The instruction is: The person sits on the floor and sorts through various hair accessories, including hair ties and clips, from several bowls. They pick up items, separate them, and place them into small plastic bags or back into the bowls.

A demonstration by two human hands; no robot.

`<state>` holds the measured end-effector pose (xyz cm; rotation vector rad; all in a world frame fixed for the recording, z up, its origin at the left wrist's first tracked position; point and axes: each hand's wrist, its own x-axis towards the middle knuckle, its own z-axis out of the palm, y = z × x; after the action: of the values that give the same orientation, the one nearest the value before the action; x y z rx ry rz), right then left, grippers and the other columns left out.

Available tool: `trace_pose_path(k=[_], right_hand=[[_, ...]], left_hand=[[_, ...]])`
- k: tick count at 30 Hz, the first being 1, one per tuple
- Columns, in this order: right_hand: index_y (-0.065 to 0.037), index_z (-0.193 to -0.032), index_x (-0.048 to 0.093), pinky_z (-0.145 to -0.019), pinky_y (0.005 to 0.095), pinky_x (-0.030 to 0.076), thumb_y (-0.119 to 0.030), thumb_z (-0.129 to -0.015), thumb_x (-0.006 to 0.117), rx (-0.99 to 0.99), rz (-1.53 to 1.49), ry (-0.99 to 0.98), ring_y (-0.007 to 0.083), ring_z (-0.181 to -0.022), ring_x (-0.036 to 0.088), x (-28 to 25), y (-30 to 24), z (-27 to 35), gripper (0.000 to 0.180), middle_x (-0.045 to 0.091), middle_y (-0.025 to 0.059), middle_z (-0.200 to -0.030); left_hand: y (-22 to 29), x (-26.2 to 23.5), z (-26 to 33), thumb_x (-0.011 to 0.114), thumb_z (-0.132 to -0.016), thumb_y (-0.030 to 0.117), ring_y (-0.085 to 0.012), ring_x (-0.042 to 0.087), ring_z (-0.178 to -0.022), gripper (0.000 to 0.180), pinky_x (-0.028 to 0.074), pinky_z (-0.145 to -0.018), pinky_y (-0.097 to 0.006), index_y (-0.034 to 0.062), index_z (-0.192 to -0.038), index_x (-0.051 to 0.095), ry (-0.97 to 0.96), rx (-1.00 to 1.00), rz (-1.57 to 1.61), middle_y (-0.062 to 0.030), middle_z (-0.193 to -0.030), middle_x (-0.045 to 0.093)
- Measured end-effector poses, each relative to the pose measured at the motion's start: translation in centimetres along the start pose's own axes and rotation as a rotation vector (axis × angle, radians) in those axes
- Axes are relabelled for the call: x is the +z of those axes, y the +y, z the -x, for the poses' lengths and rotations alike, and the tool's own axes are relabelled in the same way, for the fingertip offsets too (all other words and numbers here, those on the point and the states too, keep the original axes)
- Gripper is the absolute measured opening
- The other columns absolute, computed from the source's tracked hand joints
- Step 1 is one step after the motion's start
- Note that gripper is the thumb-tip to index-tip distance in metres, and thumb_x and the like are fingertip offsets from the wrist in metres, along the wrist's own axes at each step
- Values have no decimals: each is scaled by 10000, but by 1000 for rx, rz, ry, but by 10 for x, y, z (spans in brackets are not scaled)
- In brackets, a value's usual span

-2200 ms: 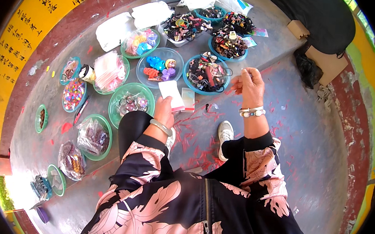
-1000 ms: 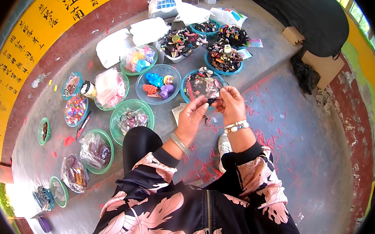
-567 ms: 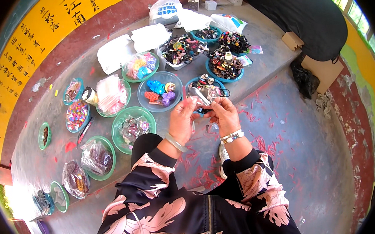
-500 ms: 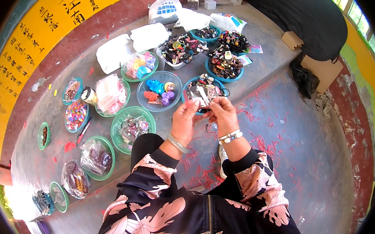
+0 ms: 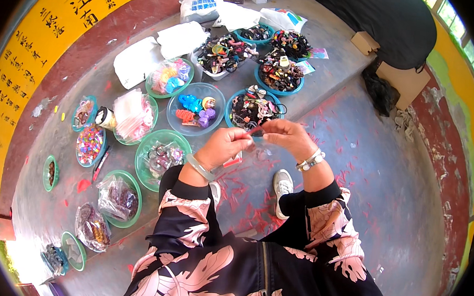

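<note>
My left hand (image 5: 221,148) is closed, thumb and fingertips pinched on one end of a thin red strip (image 5: 257,130). Fingers bent, my right hand (image 5: 293,139) pinches the strip's other end. Below the left fingers shows a small red-and-white piece (image 5: 233,160), perhaps part of a packet in the same hand; its shape is mostly hidden. Just beyond both hands stands a blue bowl (image 5: 228,113) heaped with dark hair ties (image 5: 254,106). Left of it is a clear bowl (image 5: 173,118) holding blue, orange and purple pieces.
A green bowl (image 5: 138,160) of small packets and a bowl of colourful beads (image 5: 90,143) stand to the left. Farther back are more bowls of dark hair ties (image 5: 280,76) and white bags (image 5: 138,62). Red strips (image 5: 232,203) litter the floor near my shoes (image 5: 282,188).
The clear packet held up over the blue bowl is no longer seen there. Both hands have come lower and nearer, with a red strip now between them. The view has shifted slightly.
</note>
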<state>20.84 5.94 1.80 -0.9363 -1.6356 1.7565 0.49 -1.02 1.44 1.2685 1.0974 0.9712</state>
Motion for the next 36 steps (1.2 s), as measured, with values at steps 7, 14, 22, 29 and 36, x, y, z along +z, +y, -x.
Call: trace_pose_path(k=[7, 14, 22, 29, 36], right_hand=[[10, -869, 660, -683, 241, 454, -111, -761, 658, 66, -58, 123, 112, -711, 583, 8, 0, 2, 163, 650, 49, -777], [34, -849, 650, -663, 248, 460, -61, -750, 662, 108, -185, 171, 140, -698, 594, 13, -6, 3, 137, 651, 85, -772], [44, -828, 638, -682, 259, 475, -30, -743, 660, 73, -213, 160, 161, -720, 614, 12, -8, 4, 114, 648, 98, -779], [24, -836, 644, -675, 240, 458, -35, -736, 669, 81, -183, 146, 131, -715, 599, 12, -9, 4, 119, 648, 71, -785], [2, -824, 655, -666, 230, 445, -38, -729, 676, 96, -140, 117, 97, -707, 569, 16, -8, 4, 105, 641, 37, -774]], left_hand=[[-8, -1, -5, 587, -832, 143, -114, 630, -742, 165, 398, -465, -162, -2, -909, 613, 86, -68, 277, -83, -838, 655], [-7, 2, -6, 585, -837, 125, -157, 643, -758, 167, 410, -452, -145, -19, -915, 617, 136, -85, 431, -107, -846, 651], [-7, 4, -5, 618, -803, 91, -188, 649, -733, 162, 462, -476, -169, -29, -911, 606, 161, -85, 550, -110, -818, 647], [-5, 6, -5, 625, -797, 88, -188, 651, -721, 146, 468, -477, -169, -21, -892, 607, 189, -84, 575, -112, -815, 647], [-8, 8, -6, 642, -783, 89, -150, 638, -677, 130, 457, -476, -163, -6, -868, 615, 208, -92, 553, -81, -766, 642]])
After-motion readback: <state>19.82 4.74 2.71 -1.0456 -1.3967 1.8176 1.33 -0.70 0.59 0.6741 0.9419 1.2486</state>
